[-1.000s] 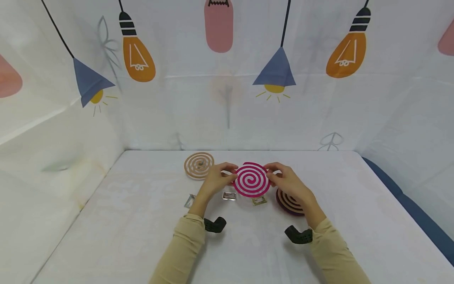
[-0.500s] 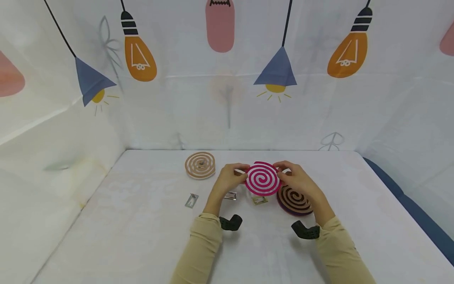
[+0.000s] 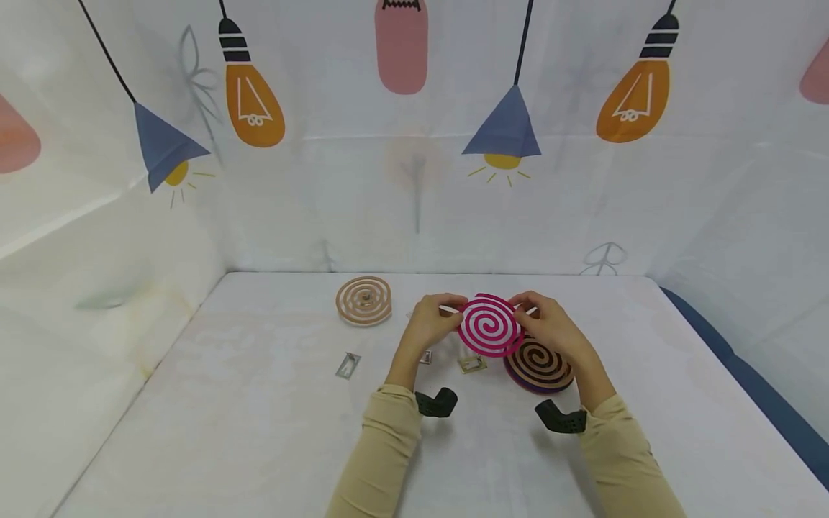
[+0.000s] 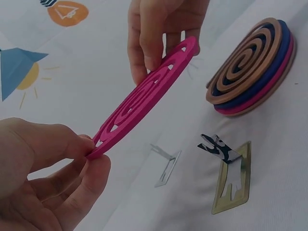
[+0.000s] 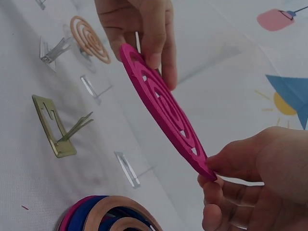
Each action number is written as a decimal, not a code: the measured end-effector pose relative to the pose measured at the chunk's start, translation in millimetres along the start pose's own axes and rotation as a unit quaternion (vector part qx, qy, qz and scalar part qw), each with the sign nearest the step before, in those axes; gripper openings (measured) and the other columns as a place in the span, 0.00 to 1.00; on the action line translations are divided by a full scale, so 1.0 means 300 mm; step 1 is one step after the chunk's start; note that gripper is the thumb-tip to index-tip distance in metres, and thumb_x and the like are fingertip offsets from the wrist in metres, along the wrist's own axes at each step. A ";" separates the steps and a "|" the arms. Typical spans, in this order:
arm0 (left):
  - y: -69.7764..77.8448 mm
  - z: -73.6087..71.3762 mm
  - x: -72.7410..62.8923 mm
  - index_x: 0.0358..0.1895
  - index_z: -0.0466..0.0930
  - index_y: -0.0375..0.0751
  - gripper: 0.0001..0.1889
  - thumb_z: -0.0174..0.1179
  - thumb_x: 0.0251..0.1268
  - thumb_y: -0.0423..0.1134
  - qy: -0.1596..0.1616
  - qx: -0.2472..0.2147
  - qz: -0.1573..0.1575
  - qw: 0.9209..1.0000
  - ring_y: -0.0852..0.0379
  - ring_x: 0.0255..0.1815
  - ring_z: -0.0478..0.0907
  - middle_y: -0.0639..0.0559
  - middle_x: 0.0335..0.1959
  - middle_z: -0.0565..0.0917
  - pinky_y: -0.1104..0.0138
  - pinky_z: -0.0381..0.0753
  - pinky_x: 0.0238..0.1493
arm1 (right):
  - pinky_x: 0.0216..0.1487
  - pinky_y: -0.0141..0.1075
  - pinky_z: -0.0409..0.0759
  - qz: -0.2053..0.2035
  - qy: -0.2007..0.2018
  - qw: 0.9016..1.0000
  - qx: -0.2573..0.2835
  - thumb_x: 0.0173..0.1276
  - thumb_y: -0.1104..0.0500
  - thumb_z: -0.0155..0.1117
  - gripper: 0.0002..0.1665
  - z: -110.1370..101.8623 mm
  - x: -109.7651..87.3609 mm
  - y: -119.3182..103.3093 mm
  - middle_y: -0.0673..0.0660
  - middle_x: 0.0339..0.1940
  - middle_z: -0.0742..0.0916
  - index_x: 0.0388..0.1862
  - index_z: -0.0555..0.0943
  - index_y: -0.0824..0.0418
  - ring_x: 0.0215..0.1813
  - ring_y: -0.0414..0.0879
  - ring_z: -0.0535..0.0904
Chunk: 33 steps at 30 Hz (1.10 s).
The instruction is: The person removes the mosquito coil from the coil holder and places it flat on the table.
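A pink mosquito coil (image 3: 490, 327) is held up over the table between both hands, its flat face tilted. My left hand (image 3: 430, 324) pinches its left edge between thumb and fingers. The opposite edge is pinched by my right hand (image 3: 550, 327). Beneath the right forearm lies a stack of mosquito coils (image 3: 539, 368), brown on top with blue and pink layers below, partly covered. A brass-coloured metal coil stand (image 4: 232, 180) with a raised prong lies below the held coil. Another small metal stand (image 3: 425, 357) is partly hidden by the left hand.
A tan mosquito coil (image 3: 364, 302) sits at the back left, with a stand's tip at its centre. One silver stand (image 3: 348, 365) lies left of the left forearm. A white curtain (image 3: 414, 208) with printed lamps stands behind the table.
Both hands have moved right with the pink coil, the left farther than the right. The coil now overlaps the stack's edge in the head view, and the silver stand at left is uncovered.
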<state>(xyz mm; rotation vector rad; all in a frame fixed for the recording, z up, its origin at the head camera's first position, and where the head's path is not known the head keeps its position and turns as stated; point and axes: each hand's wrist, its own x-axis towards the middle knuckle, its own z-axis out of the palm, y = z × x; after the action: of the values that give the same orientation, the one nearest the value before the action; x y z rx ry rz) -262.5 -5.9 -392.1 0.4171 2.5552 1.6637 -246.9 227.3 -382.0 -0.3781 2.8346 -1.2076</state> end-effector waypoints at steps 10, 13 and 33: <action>-0.022 0.020 -0.004 0.52 0.81 0.40 0.15 0.59 0.61 0.31 -0.011 -0.014 0.012 1.000 0.52 0.43 0.84 0.44 0.49 0.84 0.68 0.82 0.37 | 0.35 0.34 0.77 0.002 -0.003 1.000 -0.023 0.72 0.61 0.51 0.16 -0.012 0.003 0.012 0.63 0.44 0.80 0.55 0.73 0.65 0.39 0.49 0.78; -0.025 0.030 -0.005 0.52 0.81 0.40 0.15 0.59 0.61 0.31 -0.013 -0.011 0.014 1.000 0.53 0.42 0.84 0.45 0.49 0.84 0.70 0.81 0.36 | 0.36 0.35 0.76 0.000 -0.003 1.000 -0.024 0.71 0.62 0.52 0.16 -0.019 -0.001 0.015 0.63 0.44 0.80 0.55 0.74 0.66 0.40 0.50 0.78; -0.031 0.103 0.000 0.49 0.84 0.42 0.15 0.61 0.58 0.32 0.003 -0.016 0.022 1.000 0.54 0.39 0.86 0.48 0.45 0.87 0.75 0.79 0.33 | 0.32 0.36 0.73 -0.005 -0.027 0.998 -0.059 0.68 0.64 0.50 0.17 -0.061 -0.016 0.045 0.62 0.40 0.82 0.54 0.76 0.65 0.33 0.44 0.76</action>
<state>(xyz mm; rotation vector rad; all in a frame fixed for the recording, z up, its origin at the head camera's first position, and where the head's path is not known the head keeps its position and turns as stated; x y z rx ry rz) -258.2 17.9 -413.3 0.4704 2.5380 1.7203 -247.5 250.4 -379.1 -0.4238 2.8688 -1.0183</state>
